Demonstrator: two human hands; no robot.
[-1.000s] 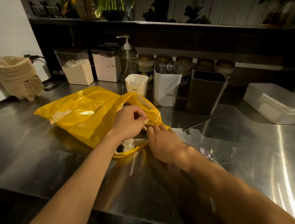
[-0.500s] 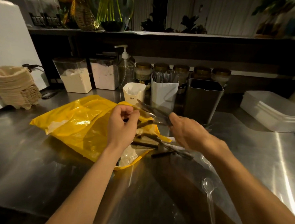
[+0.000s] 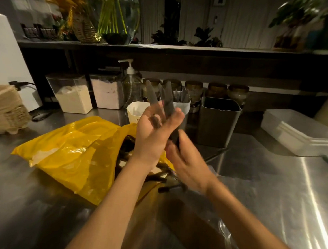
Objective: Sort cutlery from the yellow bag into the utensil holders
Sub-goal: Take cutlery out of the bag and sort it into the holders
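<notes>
Desk: Entry one, what is obscured?

Operator: I log motion blur over both hands. White holder (image 3: 185,107): lower front hidden behind the left hand (image 3: 153,137). Loose cutlery (image 3: 158,177) at the mouth of the yellow bag (image 3: 73,154): dark, kinds unreadable, partly covered by the left forearm.

Desk: Entry two, grip?

Operator: Right hand (image 3: 187,163): fingers curled round the handle ends of the dark knives (image 3: 168,104). Left hand: palm turned towards the camera, knives lying against it, blades pointing up past the fingertips; whether its fingers close on them I cannot tell.

Desk: Entry three, location?

Operator: I put the knives between the two hands, raised above the counter (image 3: 269,185), over the bag's mouth and in front of the white holder. Grey holder (image 3: 218,123): just right of it, apart from both hands.
</notes>
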